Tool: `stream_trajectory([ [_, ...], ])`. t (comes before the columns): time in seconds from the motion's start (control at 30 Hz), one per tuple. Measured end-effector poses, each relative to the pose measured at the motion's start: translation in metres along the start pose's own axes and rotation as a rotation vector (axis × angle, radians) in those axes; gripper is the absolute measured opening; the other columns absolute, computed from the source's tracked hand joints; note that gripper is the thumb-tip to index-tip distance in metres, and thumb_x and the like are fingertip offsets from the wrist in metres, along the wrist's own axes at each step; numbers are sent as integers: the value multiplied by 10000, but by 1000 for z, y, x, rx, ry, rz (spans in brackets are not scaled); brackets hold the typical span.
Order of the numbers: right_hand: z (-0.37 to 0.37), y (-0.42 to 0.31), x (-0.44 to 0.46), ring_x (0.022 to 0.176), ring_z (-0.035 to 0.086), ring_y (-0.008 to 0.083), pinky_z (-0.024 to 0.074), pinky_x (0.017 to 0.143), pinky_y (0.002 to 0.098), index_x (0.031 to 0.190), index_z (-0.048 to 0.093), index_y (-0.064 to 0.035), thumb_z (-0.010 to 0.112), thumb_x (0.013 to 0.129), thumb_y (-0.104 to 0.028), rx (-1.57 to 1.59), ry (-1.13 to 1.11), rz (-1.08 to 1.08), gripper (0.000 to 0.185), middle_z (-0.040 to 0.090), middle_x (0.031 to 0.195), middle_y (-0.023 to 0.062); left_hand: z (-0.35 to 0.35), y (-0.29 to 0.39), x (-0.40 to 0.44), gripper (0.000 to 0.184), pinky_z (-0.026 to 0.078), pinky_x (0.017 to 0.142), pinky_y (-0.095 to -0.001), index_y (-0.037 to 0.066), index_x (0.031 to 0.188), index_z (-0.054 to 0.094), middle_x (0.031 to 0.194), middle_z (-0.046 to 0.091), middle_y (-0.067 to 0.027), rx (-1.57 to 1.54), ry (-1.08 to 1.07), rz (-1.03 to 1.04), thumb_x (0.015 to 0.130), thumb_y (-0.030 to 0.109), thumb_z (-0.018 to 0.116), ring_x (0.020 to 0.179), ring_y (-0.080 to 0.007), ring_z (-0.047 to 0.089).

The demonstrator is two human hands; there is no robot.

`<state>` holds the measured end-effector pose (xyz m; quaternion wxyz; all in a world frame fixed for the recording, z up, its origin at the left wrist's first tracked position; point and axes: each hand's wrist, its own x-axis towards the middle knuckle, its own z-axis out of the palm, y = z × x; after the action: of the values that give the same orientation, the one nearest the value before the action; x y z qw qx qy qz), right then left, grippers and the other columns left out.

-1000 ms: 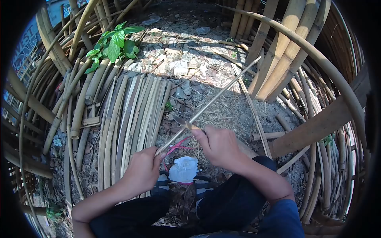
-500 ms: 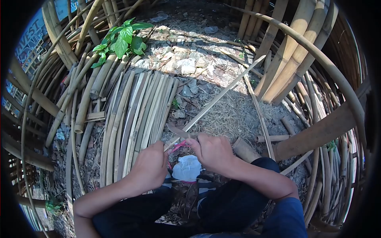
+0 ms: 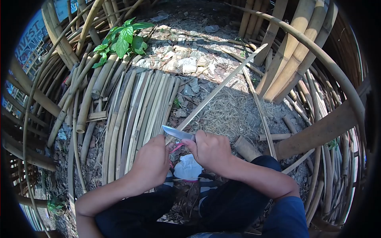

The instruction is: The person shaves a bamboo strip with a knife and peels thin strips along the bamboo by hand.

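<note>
My left hand (image 3: pixel 151 162) is closed round the near end of a long pale bamboo strip (image 3: pixel 222 85), which slants up and away to the right. In my right hand (image 3: pixel 211 152) is a knife (image 3: pixel 178 133), its blade pointing left across the strip just beyond my left hand. My fingers wrap round the knife's handle and mostly hide it. Below the blade, pink string (image 3: pixel 176 147) shows between my hands. A whitish piece (image 3: pixel 188 168) lies under them, between my feet.
Split bamboo strips (image 3: pixel 139 115) lie side by side at the left. Thin shavings (image 3: pixel 228 117) cover the ground ahead. A short bamboo piece (image 3: pixel 247 148) lies right of my right hand. Bamboo poles (image 3: pixel 295 51) stand at the right; a green plant (image 3: pixel 126 36) grows at upper left.
The strip's far end has risen and the blade has tilted, now catching the light. Compared with the earliest frame, my right hand sits a little lower and both hands are closer together.
</note>
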<state>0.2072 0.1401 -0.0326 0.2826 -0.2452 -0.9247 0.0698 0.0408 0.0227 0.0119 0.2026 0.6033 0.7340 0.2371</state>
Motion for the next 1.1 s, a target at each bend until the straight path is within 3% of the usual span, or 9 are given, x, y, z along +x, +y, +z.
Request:
stream_trajectory([
  [0.33, -1, 14, 5, 377, 583, 265, 454, 357, 404, 699, 559, -36, 585, 988, -432, -65, 43, -7, 491, 571, 497, 110, -4, 5, 1, 172, 429, 734, -573, -91, 953, 504, 831, 575, -331, 45, 53, 11, 996, 76, 502, 818, -526, 570],
  [0.53, -8, 45, 13, 382, 579, 305, 446, 363, 430, 684, 558, -44, 534, 1015, -428, -122, 93, 96, 507, 558, 487, 136, -8, -2, -4, 176, 428, 744, -573, -96, 964, 516, 843, 579, -337, 48, 78, -13, 999, 75, 500, 834, -530, 572],
  [0.73, -5, 10, 3, 449, 603, 353, 473, 435, 458, 714, 562, -32, 541, 1016, -366, 38, -22, 115, 451, 571, 522, 163, -5, -1, -5, 169, 439, 743, -575, -94, 971, 522, 822, 590, -335, 55, 36, -49, 996, 73, 503, 824, -539, 580],
  [0.8, 0, 1, -1, 451, 605, 355, 478, 437, 462, 708, 560, -30, 547, 1012, -377, 36, -21, -14, 462, 573, 519, 160, -3, 0, -4, 169, 443, 743, -575, -95, 976, 524, 813, 591, -333, 70, 13, -62, 996, 72, 503, 818, -540, 581],
  [1.0, -9, 39, 13, 389, 589, 309, 458, 369, 434, 670, 561, -42, 546, 1003, -447, -64, 44, 115, 525, 569, 486, 129, -5, -4, -5, 182, 444, 758, -574, -104, 991, 528, 836, 589, -341, 68, 47, 14, 998, 77, 505, 845, -532, 583],
  [1.1, -9, 47, 12, 388, 589, 300, 454, 364, 432, 674, 554, -47, 546, 1002, -452, -151, 35, 79, 521, 568, 488, 120, -3, -2, -5, 184, 441, 765, -574, -103, 993, 526, 851, 589, -342, 70, 8, -17, 999, 80, 507, 859, -531, 582],
])
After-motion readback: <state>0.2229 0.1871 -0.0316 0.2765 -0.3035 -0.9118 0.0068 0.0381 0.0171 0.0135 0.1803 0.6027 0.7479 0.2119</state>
